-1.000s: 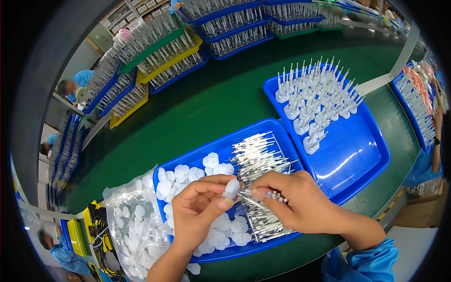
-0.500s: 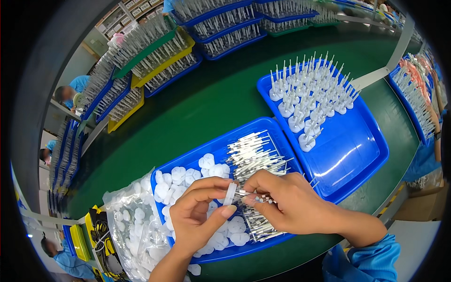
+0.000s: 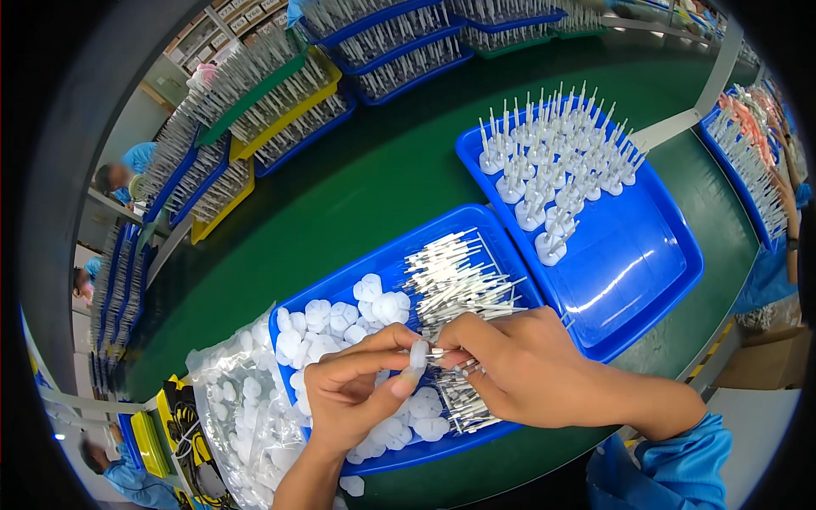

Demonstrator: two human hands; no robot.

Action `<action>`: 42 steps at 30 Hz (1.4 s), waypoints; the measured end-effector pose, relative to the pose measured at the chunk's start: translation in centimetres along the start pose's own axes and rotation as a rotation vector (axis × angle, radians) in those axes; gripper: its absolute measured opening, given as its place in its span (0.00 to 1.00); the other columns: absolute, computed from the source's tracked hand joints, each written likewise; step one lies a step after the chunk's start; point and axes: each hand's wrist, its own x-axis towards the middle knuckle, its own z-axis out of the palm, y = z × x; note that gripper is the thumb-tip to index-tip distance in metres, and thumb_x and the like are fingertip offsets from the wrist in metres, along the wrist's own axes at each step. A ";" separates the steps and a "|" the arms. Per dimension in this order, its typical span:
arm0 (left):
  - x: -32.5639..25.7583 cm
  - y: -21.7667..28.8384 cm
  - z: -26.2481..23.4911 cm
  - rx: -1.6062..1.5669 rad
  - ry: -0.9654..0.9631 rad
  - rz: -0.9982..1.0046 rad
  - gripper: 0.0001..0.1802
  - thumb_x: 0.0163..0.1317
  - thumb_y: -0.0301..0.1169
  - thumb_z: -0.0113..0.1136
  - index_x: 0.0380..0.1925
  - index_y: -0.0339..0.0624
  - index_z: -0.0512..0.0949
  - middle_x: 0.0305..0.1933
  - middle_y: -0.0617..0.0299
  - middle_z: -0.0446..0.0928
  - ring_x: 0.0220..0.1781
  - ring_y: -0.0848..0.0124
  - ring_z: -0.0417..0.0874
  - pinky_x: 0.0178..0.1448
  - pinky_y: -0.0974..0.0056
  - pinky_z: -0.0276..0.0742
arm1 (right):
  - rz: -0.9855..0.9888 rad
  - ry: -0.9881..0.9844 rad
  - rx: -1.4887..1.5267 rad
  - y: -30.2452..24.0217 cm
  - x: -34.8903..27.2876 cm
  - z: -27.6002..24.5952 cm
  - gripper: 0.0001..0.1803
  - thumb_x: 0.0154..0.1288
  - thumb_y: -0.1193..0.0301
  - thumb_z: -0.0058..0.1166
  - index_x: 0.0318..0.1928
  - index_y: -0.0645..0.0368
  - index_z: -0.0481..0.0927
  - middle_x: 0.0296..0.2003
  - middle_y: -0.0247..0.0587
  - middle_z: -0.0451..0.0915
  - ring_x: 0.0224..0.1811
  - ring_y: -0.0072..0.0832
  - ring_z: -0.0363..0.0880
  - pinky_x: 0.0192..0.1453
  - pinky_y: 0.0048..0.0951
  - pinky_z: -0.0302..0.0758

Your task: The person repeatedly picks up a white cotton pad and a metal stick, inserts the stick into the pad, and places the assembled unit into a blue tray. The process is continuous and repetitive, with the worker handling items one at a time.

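Observation:
My left hand (image 3: 353, 391) pinches a small white plastic disc (image 3: 418, 354) on edge between thumb and fingers. Right beside it, the closed fingers of my right hand (image 3: 544, 370) hold several thin white rods (image 3: 459, 364). One rod's end meets the disc; how deep it sits is hidden. Both hands are over a blue tray (image 3: 382, 255). Loose white discs (image 3: 319, 314) fill its left part, and a pile of white rods (image 3: 459, 272) lies on its right.
A second blue tray (image 3: 633, 272) holds discs with upright rods (image 3: 552, 161). At left lies a clear bag of discs (image 3: 246, 408). Stacked trays (image 3: 280, 102) of upright rods line the green table's (image 3: 340, 178) far side. A metal bar (image 3: 671, 132) crosses at right. People work at far left.
The disc and the rod end are slightly closer together, and my left thumb has shifted up against the disc. The whole view has moved a little.

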 end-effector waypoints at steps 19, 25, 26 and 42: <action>0.6 0.7 0.5 0.476 0.022 0.357 0.22 0.49 0.18 0.75 0.46 0.32 0.81 0.61 0.38 0.73 0.58 0.54 0.83 0.61 0.54 0.80 | -0.070 0.057 0.077 -0.1 1.0 0.0 0.12 0.55 0.77 0.63 0.41 0.61 0.79 0.32 0.44 0.79 0.28 0.40 0.80 0.29 0.36 0.75; 0.6 0.9 0.5 0.549 -0.012 0.422 0.23 0.49 0.19 0.75 0.47 0.31 0.80 0.64 0.37 0.71 0.57 0.50 0.83 0.59 0.52 0.81 | -0.035 0.073 0.100 -0.3 0.6 0.5 0.12 0.52 0.80 0.60 0.40 0.61 0.78 0.31 0.42 0.81 0.29 0.39 0.83 0.29 0.35 0.77; 0.6 0.8 0.6 0.530 0.002 0.402 0.22 0.49 0.19 0.75 0.46 0.31 0.81 0.64 0.37 0.71 0.57 0.50 0.83 0.59 0.52 0.81 | -0.034 0.071 0.100 -0.2 0.6 0.6 0.12 0.52 0.80 0.60 0.40 0.61 0.78 0.31 0.42 0.81 0.29 0.39 0.83 0.29 0.34 0.77; 0.4 0.6 0.6 0.797 -0.015 0.580 0.22 0.48 0.20 0.73 0.47 0.35 0.83 0.61 0.37 0.75 0.54 0.53 0.83 0.49 0.57 0.77 | -0.038 0.060 0.110 -0.4 0.2 0.8 0.15 0.54 0.82 0.59 0.44 0.63 0.76 0.32 0.43 0.80 0.30 0.40 0.83 0.30 0.36 0.78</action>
